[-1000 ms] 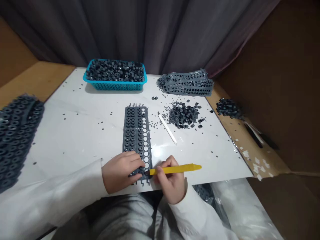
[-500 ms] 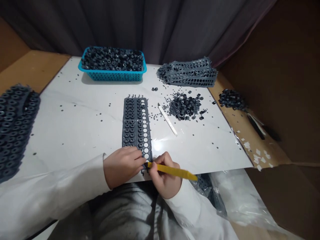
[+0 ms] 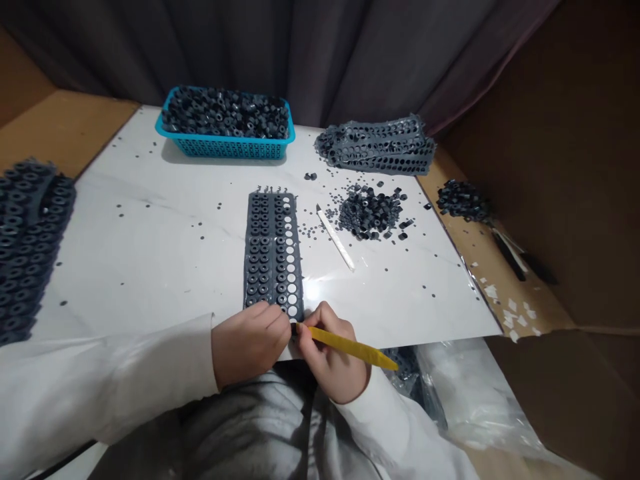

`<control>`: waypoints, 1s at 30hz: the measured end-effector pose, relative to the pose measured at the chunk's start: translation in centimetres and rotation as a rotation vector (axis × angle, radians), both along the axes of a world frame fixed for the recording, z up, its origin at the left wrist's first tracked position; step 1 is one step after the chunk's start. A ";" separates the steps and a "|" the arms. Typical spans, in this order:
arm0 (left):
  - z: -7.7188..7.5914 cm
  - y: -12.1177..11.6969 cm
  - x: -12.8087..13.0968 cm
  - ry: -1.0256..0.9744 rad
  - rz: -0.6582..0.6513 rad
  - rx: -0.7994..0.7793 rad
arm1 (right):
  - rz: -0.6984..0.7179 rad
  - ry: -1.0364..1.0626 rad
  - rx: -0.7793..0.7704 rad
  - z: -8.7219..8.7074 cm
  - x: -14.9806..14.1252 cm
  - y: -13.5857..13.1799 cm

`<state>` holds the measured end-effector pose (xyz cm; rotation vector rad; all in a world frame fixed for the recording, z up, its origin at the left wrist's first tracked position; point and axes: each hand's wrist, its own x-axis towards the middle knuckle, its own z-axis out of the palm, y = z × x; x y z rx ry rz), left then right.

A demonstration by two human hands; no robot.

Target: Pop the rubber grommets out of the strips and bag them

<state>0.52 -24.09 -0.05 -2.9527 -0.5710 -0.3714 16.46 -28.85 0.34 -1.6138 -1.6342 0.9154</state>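
Note:
A dark grey rubber sheet (image 3: pixel 272 253) with rows of moulded rings lies upright before me on the white board; the column along its right side shows round open holes. My left hand (image 3: pixel 253 343) rests over the sheet's lower end, fingers curled and pinched together; what they grip is hidden. A small dark bit (image 3: pixel 294 328) shows at its fingertips, too small to make out. My right hand (image 3: pixel 334 350) is closed around a yellow pen-shaped tool (image 3: pixel 353 345), its front end at that dark bit and its back end pointing right. The tool's tip is covered by fingers.
A blue basket (image 3: pixel 227 147) full of black rubber rings stands at the back. Stacked punched sheets (image 3: pixel 377 147) lie back right, above a pile of loose pieces (image 3: pixel 373 212). A white stick tool (image 3: pixel 336 239) lies nearby. More ringed sheets (image 3: pixel 25 247) sit at left.
My left hand has shifted slightly down and right, uncovering a bit more of the sheet. The yellow tool has moved slightly right and down with my right hand. The view has tilted slightly.

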 end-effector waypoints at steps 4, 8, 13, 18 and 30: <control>0.4 1.3 -0.8 -0.163 0.108 -0.281 | 0.001 0.009 -0.028 0.2 0.2 -0.1; 2.4 3.4 -2.7 -0.424 0.408 -0.834 | -0.028 0.064 -0.056 -0.2 0.3 -0.3; 2.8 3.9 -3.4 -0.336 0.474 -1.096 | -0.096 0.378 -0.136 -1.1 0.9 0.3; 1.3 3.6 -2.2 -0.234 0.225 -0.808 | -0.118 0.306 -0.098 -1.4 0.7 1.2; 1.4 4.3 -0.8 0.086 0.020 -0.538 | -0.107 0.109 -0.115 -0.5 0.0 1.2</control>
